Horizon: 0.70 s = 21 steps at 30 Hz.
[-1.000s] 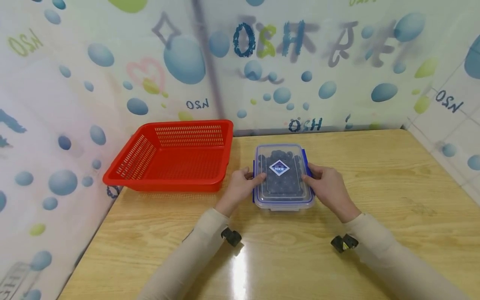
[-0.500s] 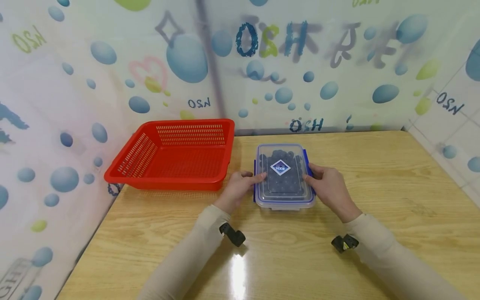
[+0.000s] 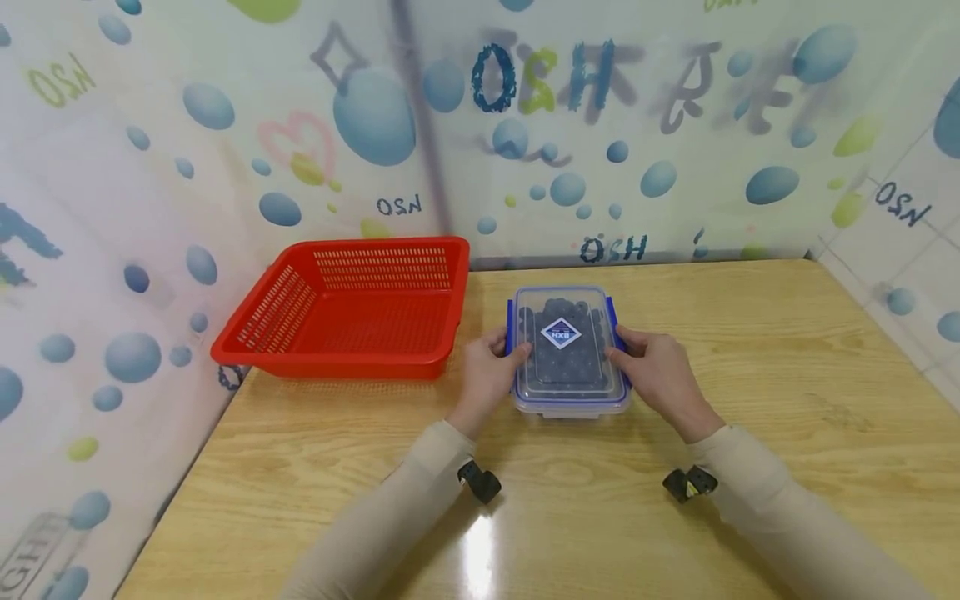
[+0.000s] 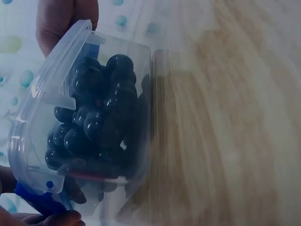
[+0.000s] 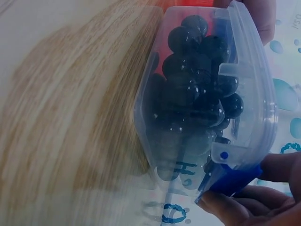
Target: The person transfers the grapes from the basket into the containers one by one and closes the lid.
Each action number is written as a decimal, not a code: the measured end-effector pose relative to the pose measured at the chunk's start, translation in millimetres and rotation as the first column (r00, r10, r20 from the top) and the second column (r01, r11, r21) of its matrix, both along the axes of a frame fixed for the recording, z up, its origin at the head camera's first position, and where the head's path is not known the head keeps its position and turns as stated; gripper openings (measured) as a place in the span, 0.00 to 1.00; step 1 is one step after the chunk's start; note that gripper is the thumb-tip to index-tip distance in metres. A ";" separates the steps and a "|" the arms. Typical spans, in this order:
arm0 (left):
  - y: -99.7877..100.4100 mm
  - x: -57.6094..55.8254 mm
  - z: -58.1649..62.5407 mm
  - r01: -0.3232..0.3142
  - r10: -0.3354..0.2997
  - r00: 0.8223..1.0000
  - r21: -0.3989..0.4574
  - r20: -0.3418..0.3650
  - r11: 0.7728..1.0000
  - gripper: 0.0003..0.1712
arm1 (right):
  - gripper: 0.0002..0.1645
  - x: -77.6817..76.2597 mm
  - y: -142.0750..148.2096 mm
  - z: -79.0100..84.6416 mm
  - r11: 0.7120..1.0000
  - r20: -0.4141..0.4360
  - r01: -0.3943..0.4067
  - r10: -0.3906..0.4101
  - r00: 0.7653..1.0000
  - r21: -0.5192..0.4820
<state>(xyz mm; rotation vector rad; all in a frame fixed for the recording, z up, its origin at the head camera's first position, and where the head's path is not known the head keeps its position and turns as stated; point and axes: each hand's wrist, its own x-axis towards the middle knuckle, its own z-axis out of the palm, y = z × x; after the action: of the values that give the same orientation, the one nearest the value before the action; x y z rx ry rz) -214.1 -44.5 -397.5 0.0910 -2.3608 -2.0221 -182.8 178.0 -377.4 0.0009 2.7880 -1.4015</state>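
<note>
A clear lidded food container (image 3: 573, 396) with blue-edged lid and blue side latches stands on the table, full of dark round fruit (image 4: 96, 125) that look like grapes. At its left side my left hand (image 3: 486, 375) rests its thumb on the lid edge; its fingers hold the blue latch (image 4: 41, 200). On the opposite side my right hand (image 3: 663, 379) has its thumb on the lid edge and its fingers around the other latch (image 5: 230, 181). Both latches slant outward from the container wall in the wrist views. Some fingers are hidden behind the container.
To the left stands a red plastic basket (image 3: 375, 321) with slotted walls. The wooden table (image 3: 757, 350) meets a patterned wall covering (image 3: 660, 142) at the back. Black wrist cameras (image 3: 480, 482) are strapped to both forearms.
My left hand and forearm shift slightly right and its fingers move up along the container's side. The left latch shows more plainly beyond the lid edge. The right hand stays almost still.
</note>
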 end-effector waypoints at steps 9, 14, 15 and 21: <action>-0.6 8.3 8.4 0.021 -0.040 0.997 -0.283 -0.063 0.959 0.29 | 0.28 3.7 -2.5 4.2 0.999 -0.002 -0.040 0.040 0.999 0.031; -2.2 10.2 9.5 0.088 -0.158 0.983 -0.512 -0.093 0.854 0.28 | 0.29 5.1 -3.0 3.4 0.998 -0.010 -0.051 0.051 0.999 0.028; -2.3 9.9 9.4 0.099 -0.187 0.977 -0.558 -0.101 0.824 0.26 | 0.29 5.7 -2.6 2.2 0.998 -0.022 -0.050 0.051 0.998 0.033; -5.4 9.9 14.3 0.094 -0.304 0.943 -0.775 -0.131 0.624 0.32 | 0.35 5.9 8.3 -3.2 0.987 -0.068 -0.065 0.075 0.995 0.147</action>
<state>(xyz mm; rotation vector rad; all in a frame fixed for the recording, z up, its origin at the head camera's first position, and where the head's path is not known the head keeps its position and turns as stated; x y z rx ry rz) -204.2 -49.9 -383.1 -0.4478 -2.8971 -0.8160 -176.9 186.3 -380.6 -0.1481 2.9116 -1.2055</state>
